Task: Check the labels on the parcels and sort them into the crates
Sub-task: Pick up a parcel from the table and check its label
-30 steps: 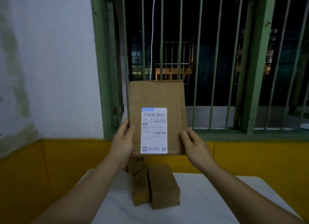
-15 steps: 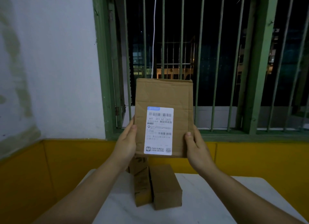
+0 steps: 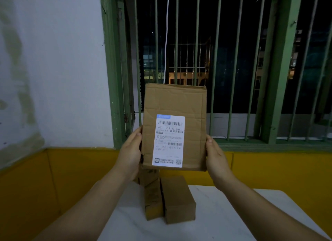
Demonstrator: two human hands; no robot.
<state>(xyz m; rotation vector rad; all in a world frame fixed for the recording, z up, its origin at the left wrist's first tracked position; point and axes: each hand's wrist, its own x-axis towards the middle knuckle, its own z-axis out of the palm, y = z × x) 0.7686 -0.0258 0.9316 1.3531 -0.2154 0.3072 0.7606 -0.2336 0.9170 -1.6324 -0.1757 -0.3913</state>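
Observation:
I hold a flat brown cardboard parcel upright in front of me, above the table. Its white shipping label with barcodes faces me. My left hand grips the parcel's left edge, thumb on the front. My right hand grips the right edge the same way. Below it, two smaller brown parcels lie side by side on the white table: a narrow one on the left and a wider one on the right. No crate is in view.
The table stands against a wall that is yellow below and white above. A green barred window fills the wall behind the parcel, dark outside. A white cord hangs in the window.
The held parcel has shifted slightly to the right in my view and sits a little closer. Both hands keep their hold on its edges.

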